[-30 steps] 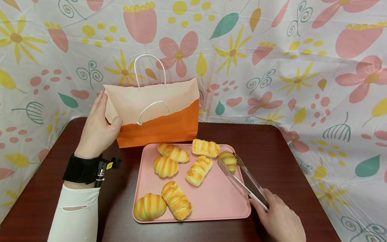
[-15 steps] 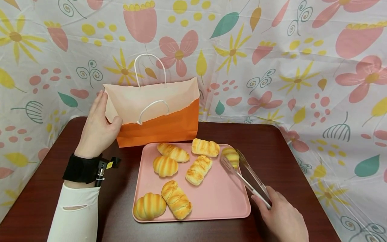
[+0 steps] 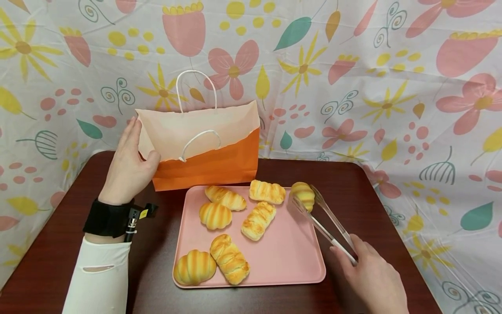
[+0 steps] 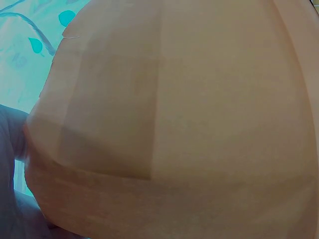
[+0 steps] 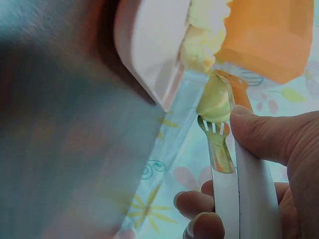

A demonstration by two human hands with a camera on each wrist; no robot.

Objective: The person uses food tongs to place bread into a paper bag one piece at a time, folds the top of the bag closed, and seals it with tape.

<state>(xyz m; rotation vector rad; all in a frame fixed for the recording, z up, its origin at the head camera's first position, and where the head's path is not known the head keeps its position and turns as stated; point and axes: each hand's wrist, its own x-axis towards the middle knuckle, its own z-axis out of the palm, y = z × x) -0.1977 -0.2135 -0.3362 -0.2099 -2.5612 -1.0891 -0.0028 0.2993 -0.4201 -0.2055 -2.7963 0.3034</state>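
Observation:
My right hand [image 3: 372, 277] grips metal tongs with white handles [image 5: 256, 199]. Between the tong tips is a striped bread roll [image 3: 303, 195], raised above the tray's far right corner. In the right wrist view, the same roll [image 5: 213, 102] is partly covered by the tips. My left hand [image 3: 129, 163] rests against the left side of an orange paper bag [image 3: 208, 168], its fingers straight. The bag stands with its mouth spread and its white handles up. Only the bag's plain paper side [image 4: 224, 109] fills most of the left wrist view.
A pink tray [image 3: 286, 257] lies in front of the bag on a dark wooden table [image 3: 353, 187]. Several breads, such as a striped roll [image 3: 195, 267] and a twisted loaf [image 3: 229, 259], lie on it. A flowered cloth [image 3: 298, 126] hangs close behind the table.
The tongs have lifted the striped roll up off the tray and shifted it slightly right and away. My left hand and the bag stay in place.

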